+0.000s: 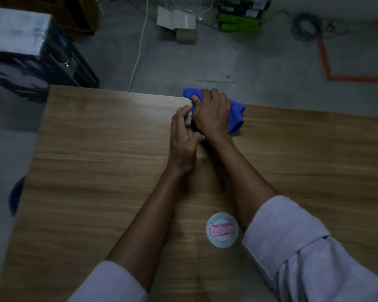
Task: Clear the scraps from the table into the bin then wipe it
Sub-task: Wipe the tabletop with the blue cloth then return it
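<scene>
On the wooden table, near its far edge, my right hand grips a bunched blue cloth and presses it onto the wood. My left hand lies beside it, touching the right wrist. Its fingers are curled around something pale; what it is cannot be made out. A round white lid or sticker with pink lettering lies on the table between my forearms, close to me.
A blue round object shows on the floor past the table's left edge. A dark box with a white top stands at the far left. Cardboard boxes, cables and orange floor tape lie beyond the table.
</scene>
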`<action>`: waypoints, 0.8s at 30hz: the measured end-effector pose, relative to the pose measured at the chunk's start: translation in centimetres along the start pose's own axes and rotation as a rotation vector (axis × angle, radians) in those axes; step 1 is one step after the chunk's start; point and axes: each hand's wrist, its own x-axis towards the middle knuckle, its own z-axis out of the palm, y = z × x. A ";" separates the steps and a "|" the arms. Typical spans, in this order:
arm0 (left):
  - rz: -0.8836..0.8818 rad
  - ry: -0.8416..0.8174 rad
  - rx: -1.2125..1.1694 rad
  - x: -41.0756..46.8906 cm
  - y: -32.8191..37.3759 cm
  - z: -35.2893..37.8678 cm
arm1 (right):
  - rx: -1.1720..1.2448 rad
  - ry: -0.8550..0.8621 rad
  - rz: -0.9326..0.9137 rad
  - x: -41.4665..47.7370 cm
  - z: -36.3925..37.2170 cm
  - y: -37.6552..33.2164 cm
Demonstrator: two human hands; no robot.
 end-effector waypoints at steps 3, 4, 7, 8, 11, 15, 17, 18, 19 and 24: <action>-0.020 0.033 0.037 0.4 -0.3 -3.6 | -0.018 0.007 0.006 -0.2 0.6 -2.5; -0.012 0.046 0.051 0.6 -0.4 -4.6 | -0.022 0.006 0.010 -0.1 0.8 -3.1; -0.004 0.077 0.076 1.0 -0.9 -8.2 | -0.022 -0.003 0.019 -0.2 1.6 -5.7; -0.005 0.082 0.086 1.1 -1.0 -9.2 | -0.022 0.000 0.019 -0.2 1.9 -6.5; -0.018 0.082 0.101 1.2 -1.4 -12.2 | -0.029 0.008 0.014 -0.3 2.8 -9.2; -0.024 0.123 0.105 1.3 -1.8 -16.1 | -0.020 0.024 -0.011 -0.6 4.1 -13.2; -0.027 0.136 0.108 1.2 -2.0 -17.8 | -0.013 0.026 -0.031 -0.7 4.7 -15.2; -0.030 0.138 0.110 1.1 -2.1 -18.5 | -0.008 0.025 -0.043 -0.7 5.0 -16.2; -0.032 0.134 0.114 1.0 -2.1 -19.1 | -0.002 0.024 -0.055 -0.8 5.3 -17.2; -0.045 0.147 0.134 0.5 -2.4 -22.4 | 0.001 0.046 -0.128 -1.1 7.6 -22.4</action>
